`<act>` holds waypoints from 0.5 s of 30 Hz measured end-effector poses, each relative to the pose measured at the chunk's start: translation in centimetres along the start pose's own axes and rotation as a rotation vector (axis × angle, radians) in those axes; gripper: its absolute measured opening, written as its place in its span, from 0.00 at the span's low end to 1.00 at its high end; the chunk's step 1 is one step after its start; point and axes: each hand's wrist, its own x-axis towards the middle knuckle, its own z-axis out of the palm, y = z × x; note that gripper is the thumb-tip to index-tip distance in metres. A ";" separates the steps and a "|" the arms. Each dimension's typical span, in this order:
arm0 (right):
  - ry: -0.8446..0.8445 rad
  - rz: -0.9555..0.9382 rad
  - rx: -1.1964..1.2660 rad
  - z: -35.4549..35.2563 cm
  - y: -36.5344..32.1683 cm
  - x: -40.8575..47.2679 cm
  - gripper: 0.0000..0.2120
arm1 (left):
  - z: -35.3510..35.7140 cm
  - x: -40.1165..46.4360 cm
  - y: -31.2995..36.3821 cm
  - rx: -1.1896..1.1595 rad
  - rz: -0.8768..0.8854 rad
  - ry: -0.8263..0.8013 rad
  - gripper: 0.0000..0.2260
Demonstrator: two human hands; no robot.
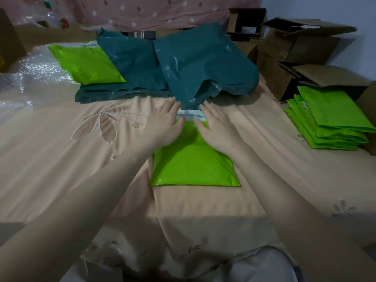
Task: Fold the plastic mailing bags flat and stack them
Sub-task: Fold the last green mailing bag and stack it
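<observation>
Left hand (164,123): lying flat with straight fingers, pressing the green bag (194,163).
Green bag: lying in the middle of the peach bedsheet (61,159), under both hands.
Right hand (216,127): lying flat too, pressing the same bag.
Green stack (329,121): waiting far right.
Risk: the slippery bag may be sliding or puffing back up, making a crooked fold.

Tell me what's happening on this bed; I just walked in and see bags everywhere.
A person presses the left hand and right hand, fingers straight, on a bright green plastic mailing bag lying flat on the peach bedsheet. A stack of folded green bags sits at right; dark teal plastic bags are piled beyond.
</observation>
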 end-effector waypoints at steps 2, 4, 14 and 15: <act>-0.123 -0.023 -0.115 1.0 0.3 1.4 0.28 | 1.0 1.3 -0.4 0.093 0.023 -0.121 0.24; -0.247 -0.034 -0.164 2.0 0.8 2.2 0.28 | 1.9 1.8 -1.1 0.161 0.010 -0.227 0.24; -0.225 0.237 -0.148 3.2 1.7 2.4 0.33 | 3.6 1.9 -2.6 0.089 -0.157 -0.177 0.30; -0.163 0.266 -0.113 3.1 1.6 2.2 0.32 | 3.5 1.8 -2.6 0.046 -0.178 -0.142 0.30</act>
